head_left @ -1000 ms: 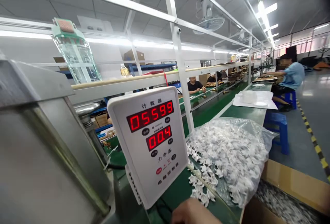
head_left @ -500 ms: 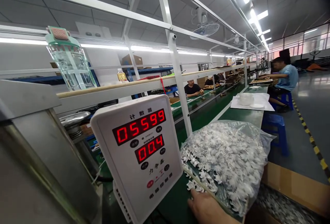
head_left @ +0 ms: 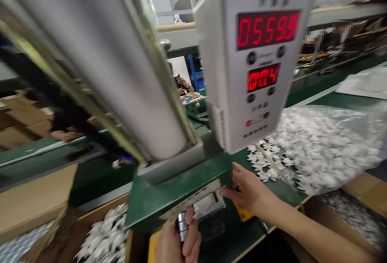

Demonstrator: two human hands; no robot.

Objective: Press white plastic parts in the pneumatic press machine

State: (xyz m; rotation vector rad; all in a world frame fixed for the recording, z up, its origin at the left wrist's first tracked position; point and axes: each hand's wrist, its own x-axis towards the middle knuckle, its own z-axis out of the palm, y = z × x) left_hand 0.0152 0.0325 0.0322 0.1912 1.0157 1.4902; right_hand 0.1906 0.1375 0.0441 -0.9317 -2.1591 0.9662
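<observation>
- Counter display (head_left: 263,59), upper right: red digits on a white housing.
- Clear bag of small white parts (head_left: 320,146), right.
- Cardboard box (head_left: 33,202), lower left.

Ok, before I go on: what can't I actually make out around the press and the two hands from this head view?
- Left hand: wrist cut off by the bottom edge; the metal piece in its grip is mostly covered by fingers.
- Right hand: fingertips hidden behind the green press plate.
- Counter box: last top digit and lower readout smeared by motion blur.
- Bagged white parts: too blurred to identify.
</observation>
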